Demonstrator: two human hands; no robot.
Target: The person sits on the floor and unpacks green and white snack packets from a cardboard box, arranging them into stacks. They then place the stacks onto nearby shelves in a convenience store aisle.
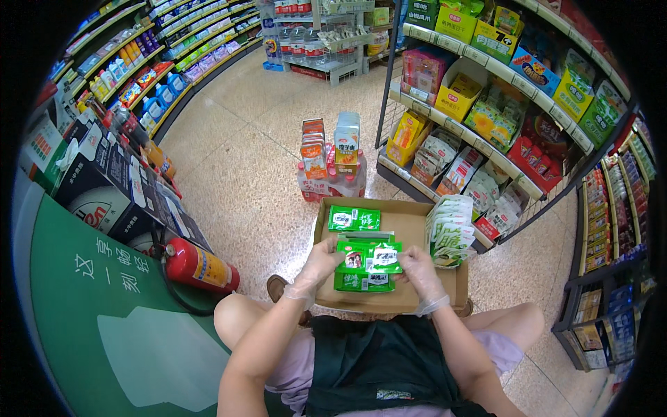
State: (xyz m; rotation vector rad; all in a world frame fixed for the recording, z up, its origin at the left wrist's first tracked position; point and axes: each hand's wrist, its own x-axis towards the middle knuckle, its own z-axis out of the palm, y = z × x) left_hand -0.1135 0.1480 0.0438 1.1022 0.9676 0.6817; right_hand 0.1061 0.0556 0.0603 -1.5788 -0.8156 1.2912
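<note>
Both of my hands wear thin clear plastic gloves. Stretched flat between them is a green snack packet (pixel 370 257); my left hand (pixel 322 260) pinches its left end and my right hand (pixel 418 268) its right end. Under it stands a green display box (pixel 365 283), partly covered by the packet. All this is over a shallow cardboard tray (pixel 401 219) in front of my knees. Another green packet (pixel 354 218) lies flat in the tray's far left corner. At the tray's right side, a box of white-and-green snack packets (pixel 452 229) stands filled with several upright packets.
Beyond the tray, two boxes of snack packets (pixel 314 156) rest on shrink-wrapped red-capped bottles (pixel 333 183). A red fire extinguisher (pixel 200 266) lies to the left beside stacked dark cartons (pixel 120 182) and a green panel (pixel 68 271). On the right rises a stocked snack shelf (pixel 469 104).
</note>
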